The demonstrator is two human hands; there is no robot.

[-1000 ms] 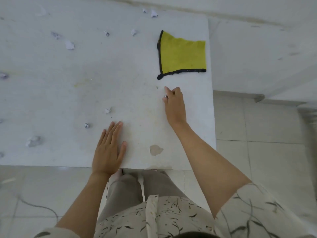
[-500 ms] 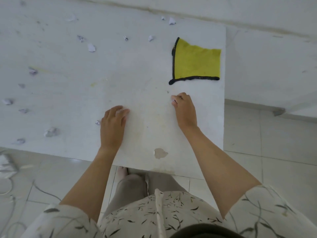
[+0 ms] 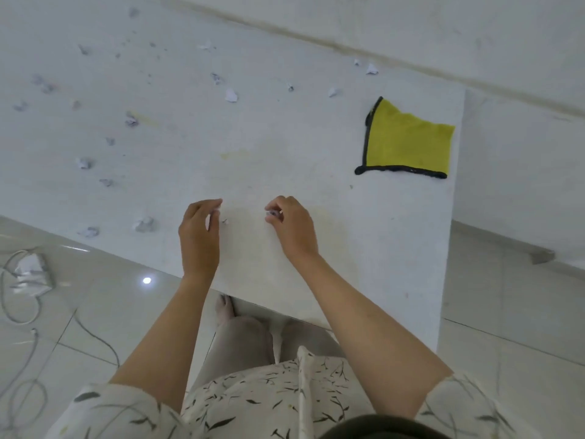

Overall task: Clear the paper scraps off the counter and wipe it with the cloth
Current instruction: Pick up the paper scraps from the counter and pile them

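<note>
Crumpled white paper scraps (image 3: 231,95) lie scattered over the white counter (image 3: 285,137), mostly on its left half. My left hand (image 3: 199,236) hovers near the front edge with curled fingers pinching a small scrap, and another tiny scrap (image 3: 224,220) lies just right of its fingertips. Close by on the right, my right hand (image 3: 291,226) pinches a paper scrap (image 3: 273,213) between thumb and fingertips. A yellow cloth (image 3: 408,144) with a black hem lies flat at the counter's far right, well apart from both hands.
The counter ends at its right edge (image 3: 448,248) and at a slanted front edge near my legs. A wall runs along the back. Grey cables (image 3: 19,308) and a white object (image 3: 31,270) lie on the tiled floor at the left.
My left hand went from lying flat to curling its fingers over a scrap. The right hand drew back from near the cloth with its scrap. The view swung left, showing more scraps.
</note>
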